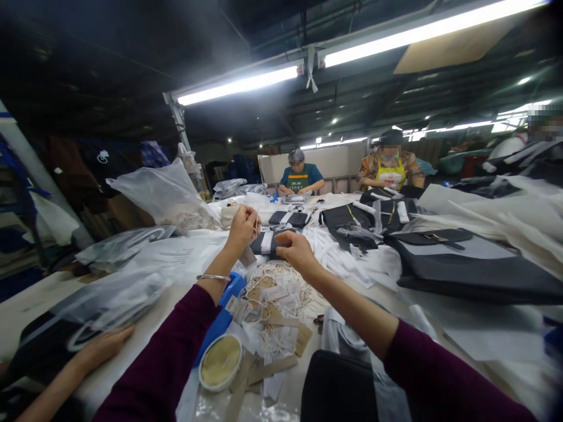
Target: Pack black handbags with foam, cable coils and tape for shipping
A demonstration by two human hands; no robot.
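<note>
My left hand [244, 230] is raised over the table, fingers pinched on what looks like a thin pale cord. A small greyish tag [248, 258] shows just below it; whether the cord joins them I cannot tell. To its right, my right hand [298, 253] has its thumb and fingertips drawn together, and anything between them is too small to make out. Behind both hands lies a black folded item with a white band [267, 241]. Beneath them spreads a heap of tags with white cords [275, 293]. A black bag [338, 387] lies close to me, below my right forearm.
A round tub of yellowish stuff [220, 362] stands beside a blue holder [224, 316]. Black bags [457, 258] and white wrapping lie at right, clear plastic bags [162, 193] at left. Another person's hand [103, 349] rests at lower left. Two co-workers [301, 176] sit opposite.
</note>
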